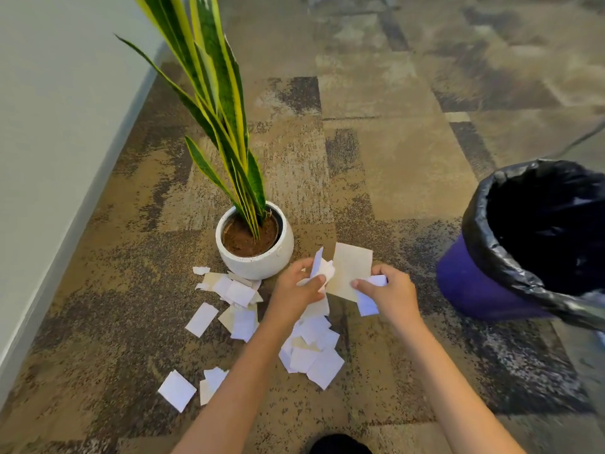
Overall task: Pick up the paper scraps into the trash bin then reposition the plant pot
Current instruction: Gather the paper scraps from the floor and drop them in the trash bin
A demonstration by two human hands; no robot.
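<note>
Several white and beige paper scraps (pixel 240 317) lie scattered on the carpet in front of a white plant pot (pixel 262 262) that holds a tall green-and-yellow plant. My left hand (pixel 296 291) is shut on a small bunch of white scraps just right of the pot. My right hand (pixel 391 294) pinches a large beige scrap (pixel 350 270) and some white pieces. Both hands hover above the pile. A purple trash bin (pixel 471 283) with a black liner stands to the right, its mouth open.
A pale wall (pixel 49 142) with a baseboard runs along the left side. Patterned brown carpet (pixel 376 158) stretches beyond the pot. A dark shoe tip (pixel 340 445) shows at the bottom edge between my forearms.
</note>
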